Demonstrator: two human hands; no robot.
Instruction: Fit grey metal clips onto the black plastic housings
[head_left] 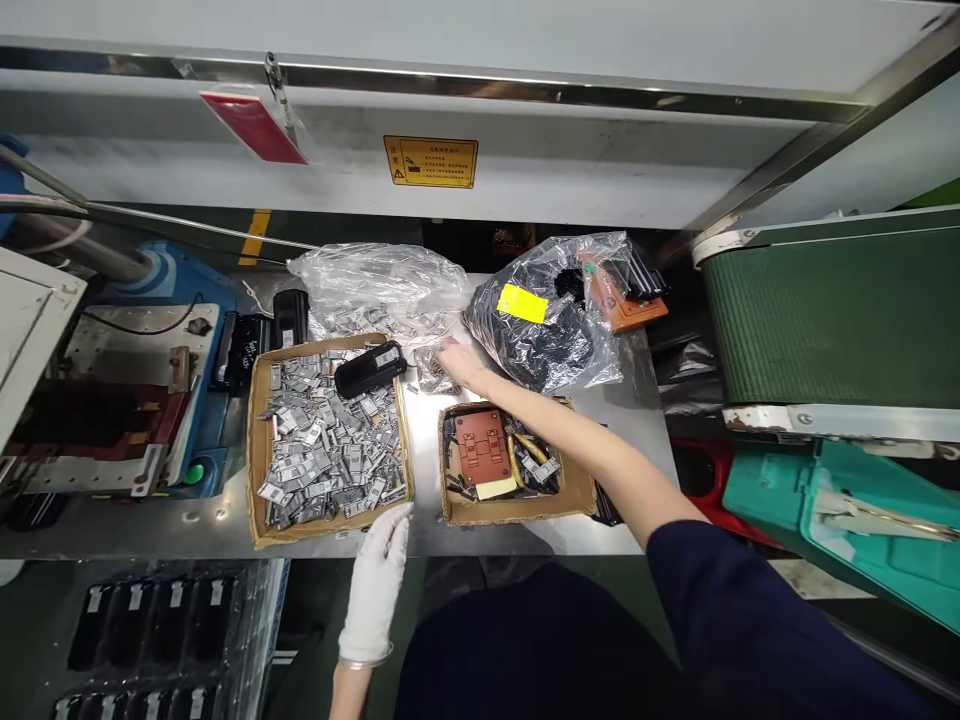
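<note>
While a cardboard box (257, 460) of metal clips (322, 455) stands at left, a black case (364, 375) lies on the clips. The gloved left hand (380, 560), fingers slightly bent, is at the box's near right corner; any hold is unclear. A small clear bag (433, 375) lies at the right hand (463, 366), whose opening and grip I cannot tell.

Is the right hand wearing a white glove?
No, the white glove is on the left hand, while the right hand shows bare skin.
</note>
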